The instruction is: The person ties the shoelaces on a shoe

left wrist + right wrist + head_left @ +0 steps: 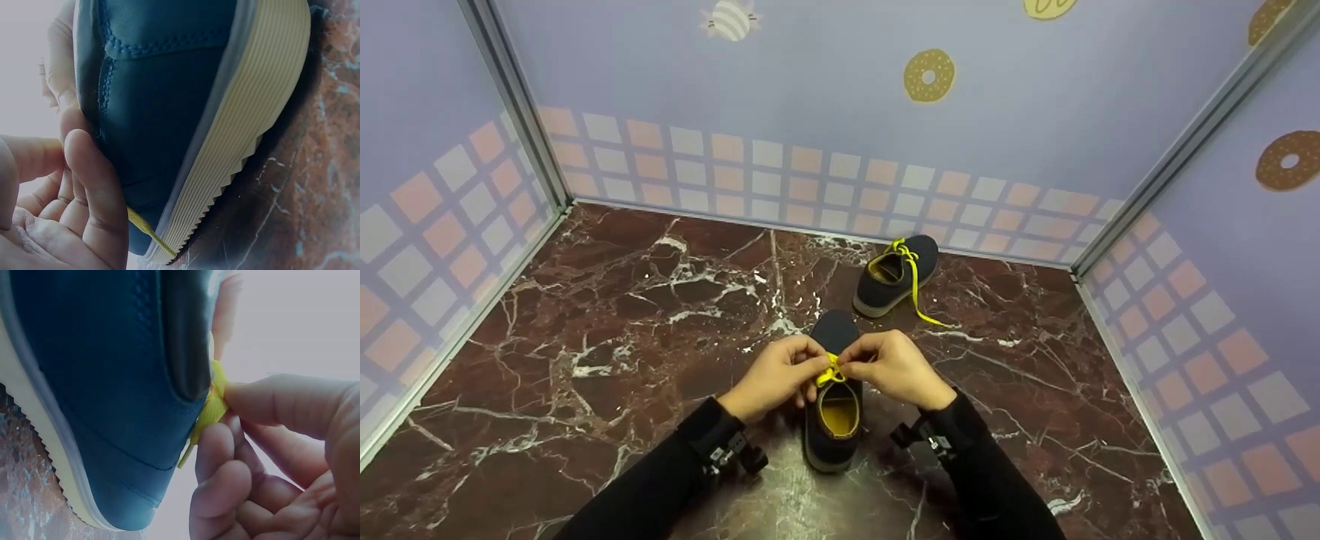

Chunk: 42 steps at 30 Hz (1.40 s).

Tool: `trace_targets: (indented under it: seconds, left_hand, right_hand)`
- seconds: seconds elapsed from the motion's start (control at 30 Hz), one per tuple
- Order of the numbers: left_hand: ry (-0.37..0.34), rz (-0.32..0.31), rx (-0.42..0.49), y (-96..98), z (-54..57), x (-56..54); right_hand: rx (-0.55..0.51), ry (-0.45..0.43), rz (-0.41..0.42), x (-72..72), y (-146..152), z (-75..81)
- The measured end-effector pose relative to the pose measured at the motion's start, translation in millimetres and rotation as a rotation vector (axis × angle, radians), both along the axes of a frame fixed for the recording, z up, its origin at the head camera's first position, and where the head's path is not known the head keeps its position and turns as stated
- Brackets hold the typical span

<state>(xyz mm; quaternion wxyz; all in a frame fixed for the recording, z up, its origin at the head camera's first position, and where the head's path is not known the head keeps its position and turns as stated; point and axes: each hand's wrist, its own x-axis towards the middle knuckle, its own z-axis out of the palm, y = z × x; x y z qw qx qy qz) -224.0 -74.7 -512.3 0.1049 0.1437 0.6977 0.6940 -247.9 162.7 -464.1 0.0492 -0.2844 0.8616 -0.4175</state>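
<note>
A dark sneaker with a yellow insole stands upright on the floor, its toe facing away from me. Over its throat, my left hand and right hand meet at the yellow shoelace. The right thumb and forefinger pinch the lace, which shows in the right wrist view as a bunched yellow piece. On the other side, the left thumb and forefinger also pinch at the lace; their grip is partly hidden. A loose yellow lace end hangs below the left fingers along the shoe's side.
Ahead and slightly right, a matching sneaker stands near the back wall, its long yellow lace trailing onto the floor. Dark red marbled flooring lies all around, with printed panels on the left, back and right.
</note>
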Motion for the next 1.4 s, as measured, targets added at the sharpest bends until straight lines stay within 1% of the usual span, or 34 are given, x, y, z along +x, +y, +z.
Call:
trace_targets:
  seconds: [0.23,0.37,0.53,0.6,0.7,0.9,1.03,1.23,1.4]
  left_hand:
    - [-0.011,0.01,0.013,0.2,0.8,0.4]
    - [-0.014,0.013,0.012,0.4,1.0,0.4]
    - [-0.012,0.013,0.015,0.7,1.0,-0.6]
    - [-0.009,0.014,0.014,0.5,1.1,-0.8]
    - [-0.003,0.017,0.014,0.0,1.0,-0.8]
    - [-0.002,0.014,0.012,-0.6,0.4,-1.2]
    - [-0.003,0.006,0.004,-1.7,-0.1,-1.8]
    - [0.016,-0.007,-0.03,-3.7,-0.5,-2.0]
    - [0.0,-0.002,-0.011,-3.0,-0.2,-2.0]
  right_hand:
    - [-0.012,0.003,0.009,-1.1,-1.6,-2.4]
    - [-0.023,-0.011,0.0,-1.1,-3.0,-3.2]
    - [-0.069,-0.046,-0.042,-0.6,-4.6,-5.7]
    - [-0.089,-0.045,-0.054,-0.3,-5.7,-7.6]
    - [-0.09,-0.02,-0.059,1.0,-7.3,-8.8]
    - [-0.068,0.039,-0.037,3.1,-8.6,-8.7]
    - [-0.064,0.044,-0.038,4.0,-9.1,-7.5]
    - [-0.056,0.047,-0.048,4.7,-9.0,-7.3]
    - [-0.048,0.049,-0.04,5.5,-8.0,-6.0]
